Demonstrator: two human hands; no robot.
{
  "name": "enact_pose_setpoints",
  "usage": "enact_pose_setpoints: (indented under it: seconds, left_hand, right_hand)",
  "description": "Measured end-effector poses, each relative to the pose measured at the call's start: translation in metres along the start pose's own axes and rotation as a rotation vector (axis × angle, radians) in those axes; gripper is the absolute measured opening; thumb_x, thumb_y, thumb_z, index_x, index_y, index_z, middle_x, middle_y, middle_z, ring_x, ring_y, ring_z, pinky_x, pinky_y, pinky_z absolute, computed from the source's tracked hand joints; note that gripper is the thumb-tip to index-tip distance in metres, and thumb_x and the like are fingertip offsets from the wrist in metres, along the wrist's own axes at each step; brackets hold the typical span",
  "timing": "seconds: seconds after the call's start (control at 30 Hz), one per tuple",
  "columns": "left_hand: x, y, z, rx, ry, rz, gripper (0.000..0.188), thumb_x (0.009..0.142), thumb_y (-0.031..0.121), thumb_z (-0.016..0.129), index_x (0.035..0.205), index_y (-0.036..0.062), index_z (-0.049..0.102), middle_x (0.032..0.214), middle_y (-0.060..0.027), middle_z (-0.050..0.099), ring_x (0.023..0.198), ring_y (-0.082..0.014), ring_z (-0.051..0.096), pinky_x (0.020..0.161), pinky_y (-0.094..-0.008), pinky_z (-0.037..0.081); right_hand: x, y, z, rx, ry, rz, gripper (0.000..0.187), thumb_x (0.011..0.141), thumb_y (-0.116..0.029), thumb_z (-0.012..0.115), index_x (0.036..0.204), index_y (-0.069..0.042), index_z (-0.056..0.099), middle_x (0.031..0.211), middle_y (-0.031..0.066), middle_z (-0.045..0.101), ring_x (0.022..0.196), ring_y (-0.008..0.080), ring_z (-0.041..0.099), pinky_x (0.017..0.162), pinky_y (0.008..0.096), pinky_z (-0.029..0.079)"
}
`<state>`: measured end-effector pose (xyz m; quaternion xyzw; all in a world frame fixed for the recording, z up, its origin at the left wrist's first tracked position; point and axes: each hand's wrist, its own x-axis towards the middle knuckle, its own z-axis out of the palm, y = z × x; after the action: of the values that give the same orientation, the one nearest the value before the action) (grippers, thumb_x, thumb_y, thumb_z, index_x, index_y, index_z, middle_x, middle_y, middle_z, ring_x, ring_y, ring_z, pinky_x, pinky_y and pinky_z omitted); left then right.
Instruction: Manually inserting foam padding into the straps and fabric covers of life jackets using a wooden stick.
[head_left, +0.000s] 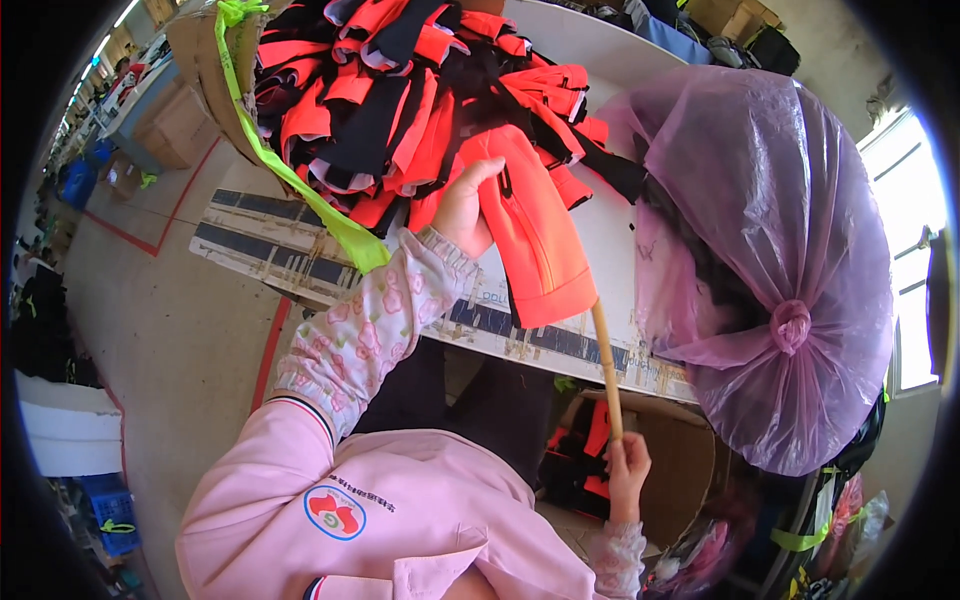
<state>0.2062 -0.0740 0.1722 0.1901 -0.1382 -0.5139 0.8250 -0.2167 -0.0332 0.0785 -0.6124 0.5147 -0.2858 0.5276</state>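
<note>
My left hand point(468, 208) is closed on the upper part of a bright orange fabric piece point(545, 245), its thumb lying on top. The piece is tube-shaped, with a dark seam line and a wide hem at its lower end. Lower right, my right hand point(628, 465) grips a thin bamboo stick point(606, 360). The stick's upper end disappears at the hem of the orange piece; how far it reaches inside is hidden. Behind my left hand lies a big pile of similar orange and black fabric pieces point(400, 130) on the table.
The white table point(615, 260) has a worn front edge with tape strips. A large tied purple plastic bag point(770, 230) fills its right side. Beneath the table, a cardboard box point(685, 440) holds more orange and black pieces. A neon yellow strip point(300, 185) hangs by the left cardboard point(205, 60).
</note>
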Motion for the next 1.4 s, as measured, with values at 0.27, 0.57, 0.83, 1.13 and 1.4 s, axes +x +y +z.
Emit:
enact_pose_setpoints:
  seconds: [0.27,0.57,0.83,1.13,1.4]
  left_hand:
    - [-0.003,-0.024,0.006,-0.023,-0.018,-0.035,0.028,0.083,0.019,0.055,0.107,0.0040,0.054,0.100,-0.0073,0.061,0.091,-0.0202,0.059,0.084,-0.0352,0.047]
    - [-0.024,-0.051,0.007,0.131,0.069,-0.015,0.023,0.082,0.014,0.058,0.103,0.0063,0.053,0.087,-0.0028,0.059,0.076,-0.0142,0.058,0.068,-0.0302,0.049]
    - [-0.041,-0.042,0.017,0.332,0.058,0.137,0.024,0.083,0.010,0.057,0.106,0.0055,0.051,0.085,0.0013,0.053,0.073,-0.0080,0.052,0.068,-0.0241,0.045]
    - [-0.055,-0.057,0.023,0.596,-0.006,0.226,0.031,0.084,0.007,0.057,0.113,0.0031,0.046,0.091,0.0004,0.052,0.075,-0.0050,0.049,0.067,-0.0219,0.044]
    - [-0.071,-0.057,0.030,0.647,0.004,0.247,0.035,0.083,0.003,0.057,0.115,0.0016,0.044,0.093,-0.0010,0.053,0.075,-0.0054,0.050,0.065,-0.0215,0.045]
  right_hand:
    - [-0.028,0.017,0.014,0.040,-0.103,0.014,0.015,0.085,-0.009,0.058,0.098,-0.001,0.059,0.062,-0.0023,0.055,0.050,0.0016,0.045,0.043,0.0159,0.035]
    - [-0.004,0.004,0.041,0.011,-0.133,-0.247,0.015,0.085,-0.008,0.058,0.098,0.000,0.061,0.065,-0.0022,0.056,0.051,0.0009,0.044,0.045,0.0159,0.034]
    - [-0.014,0.002,0.052,0.199,-0.252,-0.013,0.020,0.084,-0.005,0.060,0.103,0.001,0.061,0.075,0.0003,0.059,0.062,0.0056,0.053,0.057,0.0189,0.044]
    - [-0.004,0.005,0.072,0.101,-0.113,-0.239,0.020,0.083,0.002,0.058,0.103,0.002,0.060,0.073,0.0024,0.059,0.062,0.0069,0.053,0.056,0.0204,0.045]
    - [0.004,-0.027,0.094,0.052,-0.094,-0.300,0.020,0.082,0.003,0.058,0.102,0.003,0.060,0.074,0.0031,0.059,0.062,0.0070,0.053,0.056,0.0206,0.045]
